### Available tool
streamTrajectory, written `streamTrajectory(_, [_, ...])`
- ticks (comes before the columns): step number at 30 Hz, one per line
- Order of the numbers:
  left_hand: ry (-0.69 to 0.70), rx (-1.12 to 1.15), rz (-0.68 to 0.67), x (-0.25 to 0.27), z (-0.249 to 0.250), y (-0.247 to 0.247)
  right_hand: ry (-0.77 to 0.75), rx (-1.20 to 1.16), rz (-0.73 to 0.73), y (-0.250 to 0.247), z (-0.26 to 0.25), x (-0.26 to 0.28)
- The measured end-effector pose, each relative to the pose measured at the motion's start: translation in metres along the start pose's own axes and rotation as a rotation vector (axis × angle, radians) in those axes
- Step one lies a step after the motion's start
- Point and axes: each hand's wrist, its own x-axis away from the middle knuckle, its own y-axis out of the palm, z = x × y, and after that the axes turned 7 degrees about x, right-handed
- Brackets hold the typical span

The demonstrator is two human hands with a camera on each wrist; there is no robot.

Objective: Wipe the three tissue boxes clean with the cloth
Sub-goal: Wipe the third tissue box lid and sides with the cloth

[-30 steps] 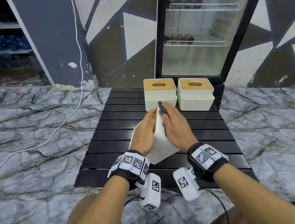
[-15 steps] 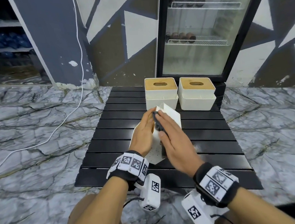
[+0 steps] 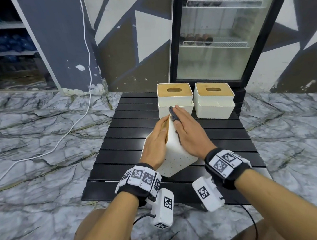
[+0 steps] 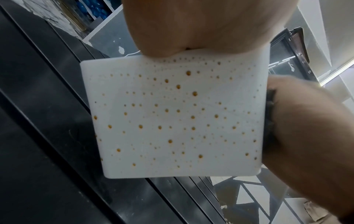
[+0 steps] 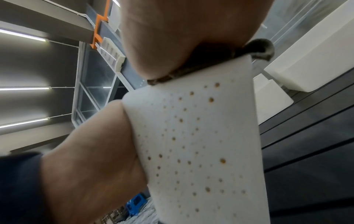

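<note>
A white tissue box point(image 3: 176, 157) stands tilted on the black slatted table point(image 3: 132, 133), its speckled base point(image 4: 178, 118) turned toward me. My left hand point(image 3: 161, 129) lies flat along its wooden-lid side and steadies it. My right hand point(image 3: 184, 125) presses a dark cloth point(image 3: 173, 114) flat against the box's right side, fingers straight. The cloth sticks out past the fingertips at the box's far corner point(image 5: 258, 47). At the table's far edge, side by side, are the left white box point(image 3: 174, 96) and the right white box point(image 3: 214, 98), both with wooden lids.
A glass-door fridge point(image 3: 213, 38) rises directly behind the table. A white cable point(image 3: 68, 131) trails over the marble floor on the left. Shelves point(image 3: 3, 47) with blue items are at the far left. My knees are under the table's near edge.
My right hand drew the cloth back toward me along the box's side, then slid it forward again to the far corner. The left hand and the box stayed put.
</note>
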Motion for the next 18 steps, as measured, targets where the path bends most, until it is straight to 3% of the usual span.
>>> streamTrajectory(13, [-0.061, 0.031, 0.02, 0.0, 0.001, 0.0, 0.157, 0.035, 0.031, -0.004, 0.031, 0.001])
streamTrajectory(18, [-0.057, 0.005, 0.019, 0.003, 0.006, 0.004, 0.211, -0.003, 0.131, -0.002, 0.036, 0.009])
